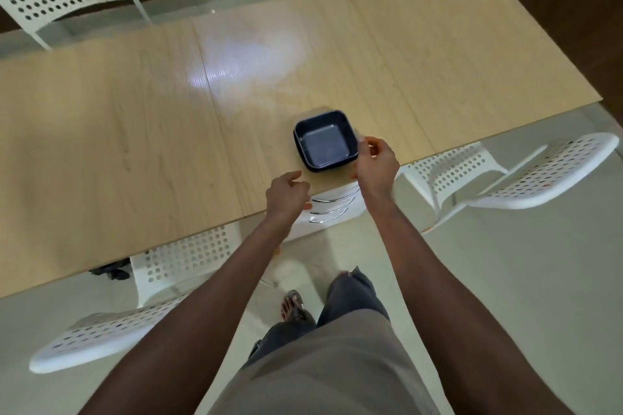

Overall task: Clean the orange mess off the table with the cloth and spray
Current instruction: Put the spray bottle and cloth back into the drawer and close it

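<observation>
**Both hands at the near edge of the desk, beside a dark dish**

A dark square dish (pixel 324 141) sits on the light wooden desk (pixel 135 131) near its front edge. The right hand (pixel 376 163) is just beside the dish's right side, fingers curled, thumb and forefinger close to the rim; whether this grip actually touches the dish cannot be told. The left hand (pixel 286 194) hangs over the desk edge, fingers loosely curled, holding nothing. No cloth, spray or orange mess can be made out on the desk. White perforated chairs (pixel 526 175) stand around it.
</observation>
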